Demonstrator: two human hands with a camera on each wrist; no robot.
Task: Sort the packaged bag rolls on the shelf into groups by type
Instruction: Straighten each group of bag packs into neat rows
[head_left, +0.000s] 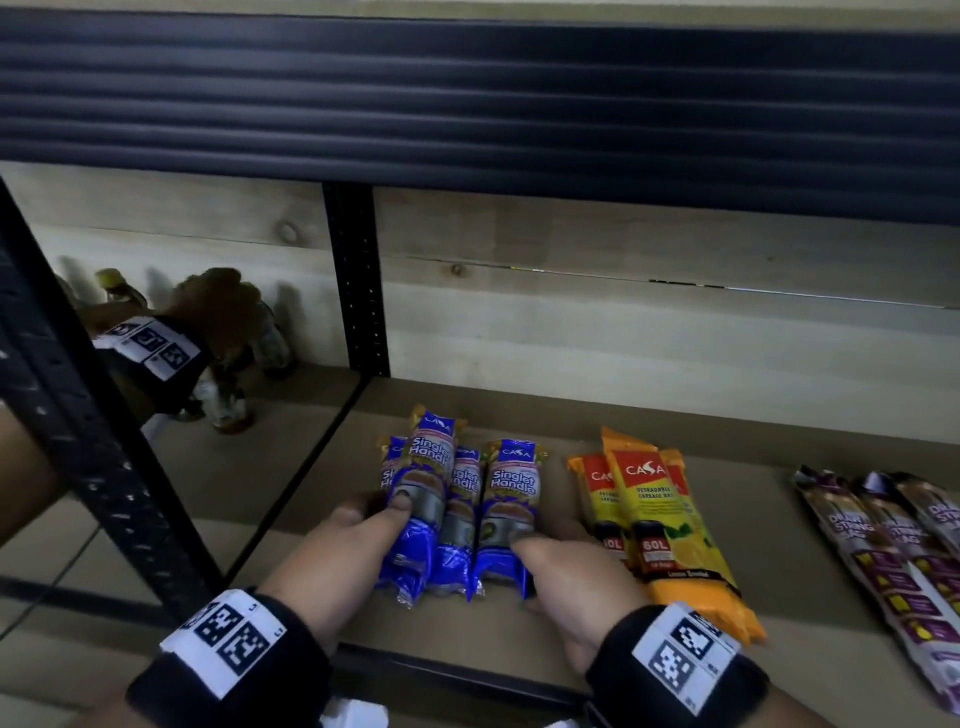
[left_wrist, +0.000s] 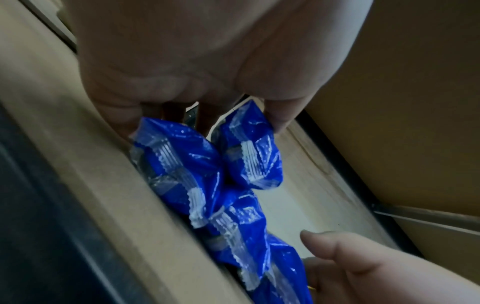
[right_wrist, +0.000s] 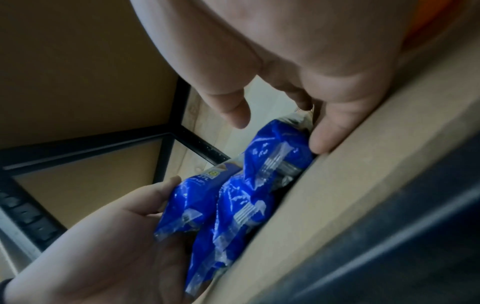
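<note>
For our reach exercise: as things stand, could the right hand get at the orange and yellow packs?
Probably yes. The right hand grips a blue pack, but the orange and yellow packs lie just to its right on the shelf, nothing between.

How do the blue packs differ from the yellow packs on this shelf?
The blue packs read "Singlet Handle"; the yellow packs read "Garbage Bag" under a red label. The blue packs are held on both sides, by the left hand and the right hand; no hand grips the yellow packs. The blue packs lie left of the yellow ones. Both carry the CASA name and lie flat on the shelf.
</note>
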